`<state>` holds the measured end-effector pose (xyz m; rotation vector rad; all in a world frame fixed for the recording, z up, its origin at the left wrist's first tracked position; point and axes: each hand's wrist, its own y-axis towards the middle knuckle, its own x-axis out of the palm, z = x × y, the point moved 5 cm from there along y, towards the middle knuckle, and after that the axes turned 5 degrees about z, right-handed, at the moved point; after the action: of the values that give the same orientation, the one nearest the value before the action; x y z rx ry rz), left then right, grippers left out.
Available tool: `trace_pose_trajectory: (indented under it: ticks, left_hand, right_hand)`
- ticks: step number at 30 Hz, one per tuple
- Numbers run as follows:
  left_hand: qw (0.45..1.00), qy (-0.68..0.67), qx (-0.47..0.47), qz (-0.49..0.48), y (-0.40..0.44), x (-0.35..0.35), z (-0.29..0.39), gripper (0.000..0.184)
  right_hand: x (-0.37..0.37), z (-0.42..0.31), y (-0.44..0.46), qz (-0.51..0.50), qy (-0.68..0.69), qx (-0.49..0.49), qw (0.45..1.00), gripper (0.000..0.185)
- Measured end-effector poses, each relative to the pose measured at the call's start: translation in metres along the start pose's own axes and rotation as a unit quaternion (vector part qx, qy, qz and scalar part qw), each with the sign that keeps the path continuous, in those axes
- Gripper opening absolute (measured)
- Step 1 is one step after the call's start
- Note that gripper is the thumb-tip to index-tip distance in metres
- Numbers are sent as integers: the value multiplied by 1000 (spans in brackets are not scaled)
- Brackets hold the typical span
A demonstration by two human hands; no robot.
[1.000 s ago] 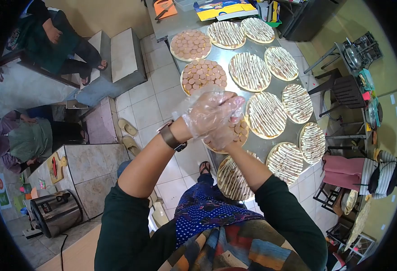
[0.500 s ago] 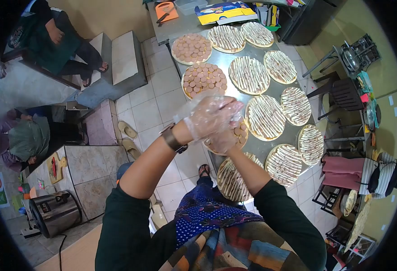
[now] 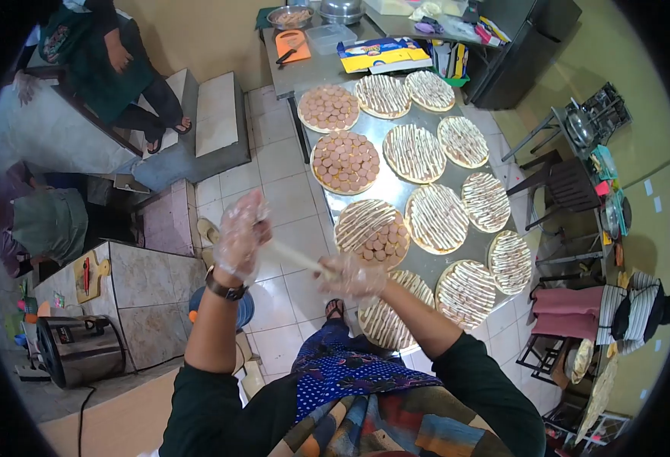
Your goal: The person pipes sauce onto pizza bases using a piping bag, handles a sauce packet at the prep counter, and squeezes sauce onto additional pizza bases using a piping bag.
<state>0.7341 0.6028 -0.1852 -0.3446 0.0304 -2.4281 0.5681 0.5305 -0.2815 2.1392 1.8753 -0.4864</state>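
Between my hands stretches a slim, pale plastic piping bag point(image 3: 298, 257), blurred by motion. My left hand point(image 3: 243, 238), in a clear plastic glove, is closed on one end, raised over the tiled floor. My right hand point(image 3: 352, 276), gloved the same way, grips the other end near the table edge. Just beyond it lies a round pizza point(image 3: 381, 245), white stripes over its far left part and bare sausage slices on the rest. Two pizzas, a middle one point(image 3: 345, 162) and a far one point(image 3: 328, 108), carry sausage slices without stripes.
Several striped pizzas point(image 3: 436, 218) cover the metal table's point(image 3: 333, 199) right and near parts. At its far end are an orange board point(image 3: 293, 46) with a knife and a yellow-blue box point(image 3: 384, 55). Two people are at left, one near the steps point(image 3: 221, 114).
My hands have moved from together over the pizza to apart, left and nearer me, with the bag stretched between them. The partly striped pizza is now uncovered. The view has shifted slightly.
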Motion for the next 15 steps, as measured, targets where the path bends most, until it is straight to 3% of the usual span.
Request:
trace_pose_trajectory:
  ticks: [1, 3, 5, 7, 8, 10, 11, 13, 14, 15]
  left_hand:
    - [998, -53, -31, 20, -12, -10, -2, 28]
    - [1000, -25, -13, -11, -36, -17, 4, 27]
    - [999, 3, 4, -41, -65, -7, 8, 26]
    - [952, 276, 84, -102, -102, 20, 14, 26]
    - [951, 277, 91, -103, -119, 33, 11, 26]
    - [820, 535, 90, -183, -156, 68, -14, 34]
    - [818, 536, 98, -184, -173, 83, -26, 34]
    - [712, 614, 109, -322, -214, 123, -71, 29]
    - [708, 616, 113, -326, -231, 143, -88, 29]
    - [724, 576, 75, -372, -251, 166, -108, 27]
  right_hand:
    - [14, -12, -8, 5, 30, -25, 999, 37]
    - [35, -30, -23, 8, 54, -56, 997, 38]
    - [49, -32, -38, -64, 72, 6, 995, 40]
    - [38, -43, -67, -68, 9, 28, 997, 41]
    - [29, -47, -84, -68, -48, 55, 995, 42]
    - [32, -26, -128, -4, -72, 21, 997, 42]
    - [27, -19, -154, 55, -91, -10, 994, 41]
    - [14, -25, -216, 43, -75, 1, 996, 41]
    - [11, -25, -250, 24, -53, 14, 998, 40]
    - [8, -23, -281, 44, -115, -25, 992, 34]
